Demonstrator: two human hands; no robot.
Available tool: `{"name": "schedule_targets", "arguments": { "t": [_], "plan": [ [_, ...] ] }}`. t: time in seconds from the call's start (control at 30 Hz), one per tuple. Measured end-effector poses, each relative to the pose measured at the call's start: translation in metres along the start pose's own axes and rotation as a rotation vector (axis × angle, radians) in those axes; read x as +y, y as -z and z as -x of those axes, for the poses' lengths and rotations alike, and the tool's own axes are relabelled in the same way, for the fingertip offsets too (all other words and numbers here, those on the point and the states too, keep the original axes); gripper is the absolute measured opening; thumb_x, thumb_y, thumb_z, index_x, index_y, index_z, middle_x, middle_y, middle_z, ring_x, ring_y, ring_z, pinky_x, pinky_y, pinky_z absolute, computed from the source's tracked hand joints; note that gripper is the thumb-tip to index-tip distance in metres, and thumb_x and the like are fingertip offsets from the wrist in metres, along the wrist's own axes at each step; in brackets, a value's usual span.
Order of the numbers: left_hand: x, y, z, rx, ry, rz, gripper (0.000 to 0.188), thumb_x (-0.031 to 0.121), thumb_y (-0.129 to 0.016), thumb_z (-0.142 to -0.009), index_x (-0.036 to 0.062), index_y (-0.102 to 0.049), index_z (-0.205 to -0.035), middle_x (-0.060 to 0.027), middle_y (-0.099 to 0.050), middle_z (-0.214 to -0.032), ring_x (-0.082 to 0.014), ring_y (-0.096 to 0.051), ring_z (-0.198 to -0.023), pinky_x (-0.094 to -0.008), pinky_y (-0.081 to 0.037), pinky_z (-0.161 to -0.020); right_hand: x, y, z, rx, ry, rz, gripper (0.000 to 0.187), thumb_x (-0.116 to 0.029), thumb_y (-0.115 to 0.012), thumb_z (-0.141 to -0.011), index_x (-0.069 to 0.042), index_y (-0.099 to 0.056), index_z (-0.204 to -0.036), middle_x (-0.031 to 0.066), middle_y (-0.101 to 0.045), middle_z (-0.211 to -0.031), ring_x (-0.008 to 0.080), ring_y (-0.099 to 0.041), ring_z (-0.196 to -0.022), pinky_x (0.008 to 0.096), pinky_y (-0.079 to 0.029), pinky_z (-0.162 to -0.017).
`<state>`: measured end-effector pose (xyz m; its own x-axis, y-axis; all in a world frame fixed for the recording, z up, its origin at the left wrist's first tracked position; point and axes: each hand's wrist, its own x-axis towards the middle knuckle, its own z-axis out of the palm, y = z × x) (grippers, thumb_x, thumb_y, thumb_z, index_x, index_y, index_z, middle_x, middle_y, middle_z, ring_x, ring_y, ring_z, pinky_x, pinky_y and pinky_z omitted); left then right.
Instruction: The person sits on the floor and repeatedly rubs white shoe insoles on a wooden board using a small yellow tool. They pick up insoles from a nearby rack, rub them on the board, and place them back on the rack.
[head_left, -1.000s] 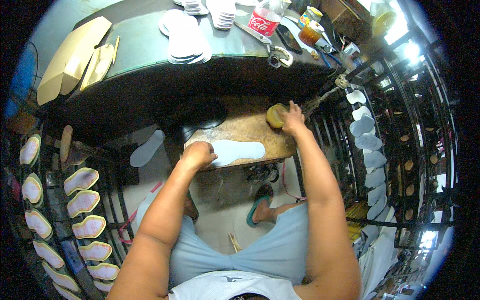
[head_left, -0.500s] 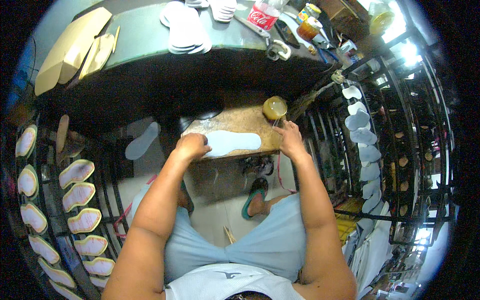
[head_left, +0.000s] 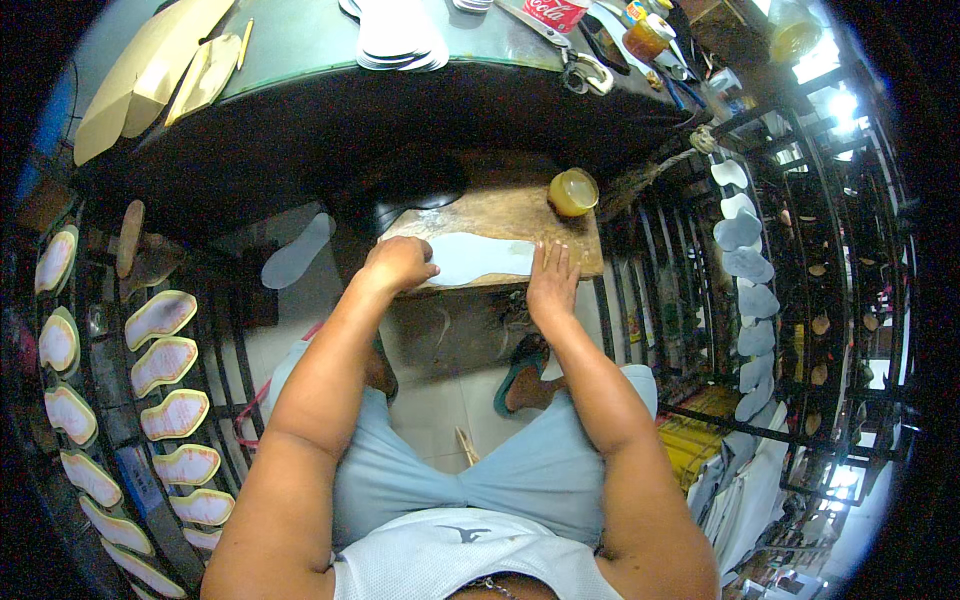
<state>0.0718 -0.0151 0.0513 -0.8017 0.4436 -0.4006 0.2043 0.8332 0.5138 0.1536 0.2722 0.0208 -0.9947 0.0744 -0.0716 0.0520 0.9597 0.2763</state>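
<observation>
A white shoe insole (head_left: pixel 480 259) lies flat across a worn wooden board (head_left: pixel 500 205) in front of me. My left hand (head_left: pixel 398 264) grips its left end, the thumb on the upper face and the fingers curled at the edge. Over the right end my right hand (head_left: pixel 553 280) rests flat with fingers stretched forward. A small greyish smear shows on the insole beside those fingertips. Behind the right hand, an open jar of yellowish glue (head_left: pixel 573 192) stands on the board.
A glass-topped table (head_left: pixel 290 60) spans the far side, bearing stacked white insoles (head_left: pixel 400 40), scissors (head_left: pixel 585 72) and brown cardboard (head_left: pixel 150 75). Racks flank me, with printed insoles (head_left: pixel 165 362) at left and pale pieces (head_left: pixel 748 265) at right. A grey insole (head_left: pixel 298 252) lies lower, left of the board.
My right hand has come away from beside the glue jar and down onto the insole's right end, its fingers now flat. The left hand keeps its grip. The whole view has shifted slightly.
</observation>
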Motion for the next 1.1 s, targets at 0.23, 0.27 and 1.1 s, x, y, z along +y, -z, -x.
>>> {"name": "schedule_targets", "arguments": {
  "t": [0.23, 0.27, 1.1],
  "plan": [
    [0.004, 0.002, -0.002, 0.004, -0.008, -0.019, 0.043, 0.043, -0.072, -0.082, 0.0081, -0.074, -0.107, -0.0191, -0.072, -0.108, -0.0361, -0.067, -0.103, -0.0455, -0.051, -0.092, -0.001, 0.006, 0.015, -0.043, 0.068, 0.175, 0.063, -0.013, -0.054, -0.093, -0.007, -0.035, -0.153, 0.0263, -0.032, -0.156, 0.0406, -0.031, -0.145, 0.064, -0.025, -0.113],
    [0.004, 0.003, -0.002, -0.005, -0.004, -0.03, 0.045, 0.044, -0.072, -0.082, 0.0087, -0.073, -0.11, -0.0198, -0.071, -0.109, -0.0366, -0.068, -0.103, -0.0458, -0.051, -0.092, 0.002, 0.006, 0.01, -0.049, 0.049, 0.191, 0.062, -0.015, -0.051, -0.094, -0.008, -0.034, -0.153, 0.0259, -0.032, -0.156, 0.0405, -0.029, -0.146, 0.0639, -0.024, -0.114],
    [-0.017, 0.006, -0.005, -0.058, -0.007, 0.036, 0.044, 0.041, -0.071, -0.081, 0.0114, -0.075, -0.113, -0.016, -0.072, -0.11, -0.0331, -0.07, -0.1, -0.0419, -0.053, -0.09, -0.017, 0.012, -0.006, 0.043, 0.155, 0.214, 0.073, -0.015, -0.051, -0.094, -0.027, -0.02, -0.159, 0.0219, -0.033, -0.157, 0.038, -0.028, -0.147, 0.0652, -0.022, -0.114]
  ]
}}
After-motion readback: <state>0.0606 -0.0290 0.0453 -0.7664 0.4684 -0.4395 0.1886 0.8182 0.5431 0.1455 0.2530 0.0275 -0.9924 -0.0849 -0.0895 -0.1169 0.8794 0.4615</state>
